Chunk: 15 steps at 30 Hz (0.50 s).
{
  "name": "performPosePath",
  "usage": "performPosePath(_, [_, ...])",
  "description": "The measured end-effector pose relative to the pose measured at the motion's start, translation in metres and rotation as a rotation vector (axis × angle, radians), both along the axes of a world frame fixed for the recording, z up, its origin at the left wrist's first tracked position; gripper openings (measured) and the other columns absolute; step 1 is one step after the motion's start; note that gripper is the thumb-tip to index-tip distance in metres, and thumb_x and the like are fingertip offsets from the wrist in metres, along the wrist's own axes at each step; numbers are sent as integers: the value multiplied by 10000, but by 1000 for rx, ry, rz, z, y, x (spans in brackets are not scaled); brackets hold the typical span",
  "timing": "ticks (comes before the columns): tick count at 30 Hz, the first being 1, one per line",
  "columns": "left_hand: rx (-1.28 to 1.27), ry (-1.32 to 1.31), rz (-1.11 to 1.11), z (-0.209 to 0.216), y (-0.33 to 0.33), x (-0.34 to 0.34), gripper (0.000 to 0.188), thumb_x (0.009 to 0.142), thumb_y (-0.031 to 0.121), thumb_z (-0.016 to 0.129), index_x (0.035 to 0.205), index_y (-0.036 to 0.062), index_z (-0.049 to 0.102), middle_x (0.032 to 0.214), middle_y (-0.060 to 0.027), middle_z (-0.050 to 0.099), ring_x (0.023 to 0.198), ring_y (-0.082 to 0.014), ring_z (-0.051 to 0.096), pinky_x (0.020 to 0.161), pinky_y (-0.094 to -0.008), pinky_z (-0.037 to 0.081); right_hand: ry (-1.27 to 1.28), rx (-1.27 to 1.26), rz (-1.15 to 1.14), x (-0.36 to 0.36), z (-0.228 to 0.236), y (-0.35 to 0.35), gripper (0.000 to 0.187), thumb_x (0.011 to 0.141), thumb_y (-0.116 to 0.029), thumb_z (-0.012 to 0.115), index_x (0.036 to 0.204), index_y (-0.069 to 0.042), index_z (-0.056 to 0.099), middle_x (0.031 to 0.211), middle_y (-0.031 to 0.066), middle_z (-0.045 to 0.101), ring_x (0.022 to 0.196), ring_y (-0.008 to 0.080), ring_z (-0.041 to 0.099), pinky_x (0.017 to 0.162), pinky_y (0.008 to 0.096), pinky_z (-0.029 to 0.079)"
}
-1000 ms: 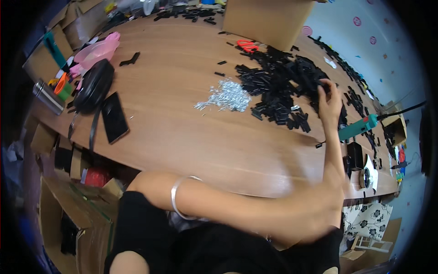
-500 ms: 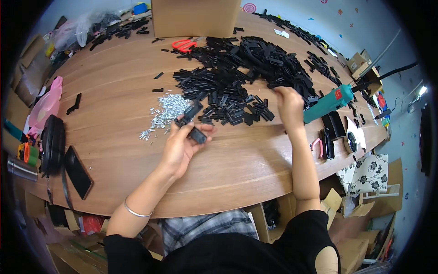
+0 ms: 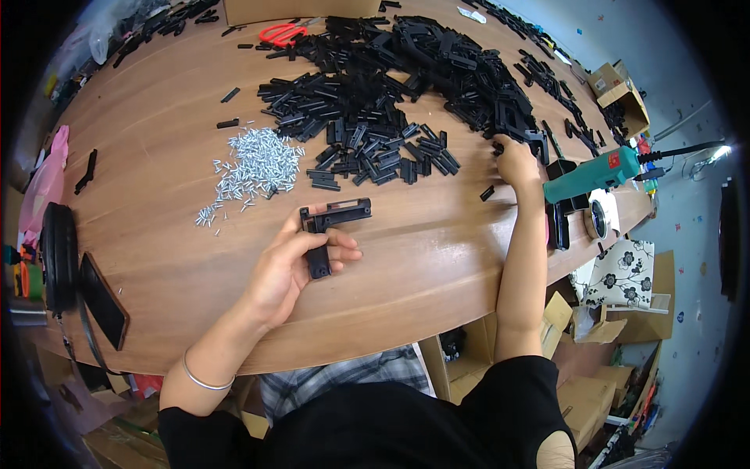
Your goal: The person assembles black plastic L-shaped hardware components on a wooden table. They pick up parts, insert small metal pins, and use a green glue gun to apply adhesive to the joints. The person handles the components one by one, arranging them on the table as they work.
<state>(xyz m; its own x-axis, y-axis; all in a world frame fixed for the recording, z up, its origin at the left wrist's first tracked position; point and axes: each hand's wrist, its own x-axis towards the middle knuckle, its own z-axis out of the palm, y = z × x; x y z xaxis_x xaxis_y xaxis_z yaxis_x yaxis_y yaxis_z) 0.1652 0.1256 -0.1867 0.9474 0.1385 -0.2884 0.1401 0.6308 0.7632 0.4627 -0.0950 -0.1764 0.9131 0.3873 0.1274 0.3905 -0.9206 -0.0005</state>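
Note:
My left hand (image 3: 275,272) is closed around a black L-shaped plastic part (image 3: 319,262), shaped like a toy pistol frame, above the near middle of the table. Its long slotted arm points right and its grip points down. My right hand (image 3: 517,166) reaches to the right end of a heap of black plastic parts (image 3: 469,74), fingers bent in a pinch. Something dark shows at the fingertips, too hidden to name. Small silver screws (image 3: 262,160) lie piled beyond my left hand. A teal electric screwdriver (image 3: 590,176) with a black cord is just right of my right forearm.
Red-handled scissors (image 3: 280,34) and a cardboard box (image 3: 301,8) stand at the back. On the left lie a phone (image 3: 103,301), a black case (image 3: 58,258) and a pink tray (image 3: 47,184). A single black piece (image 3: 487,193) lies left of my right wrist.
My left hand has turned the black part so its slotted arm now points right. My right hand has moved down to the heap's right end. The whole view has shifted.

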Motion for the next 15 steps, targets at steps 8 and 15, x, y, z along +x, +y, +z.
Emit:
performPosePath(8, [-39,-4,-12,3,0,0,372,915,100,396,1267,8,319,1013,-166,600,946,-258,618,766,-306,485,456,771,103,-7,20,11,302,875,-6,484,1145,-71,602,982,58,629,815,129,603,719,232,488])
performPosePath(15, [-37,-10,16,5,-4,0,314,941,120,410,1226,33,309,1050,-210,577,984,-321,606,749,-320,533,148,451,135,-19,24,17,173,753,-84,657,918,-48,699,802,102,684,753,164,651,693,281,498])
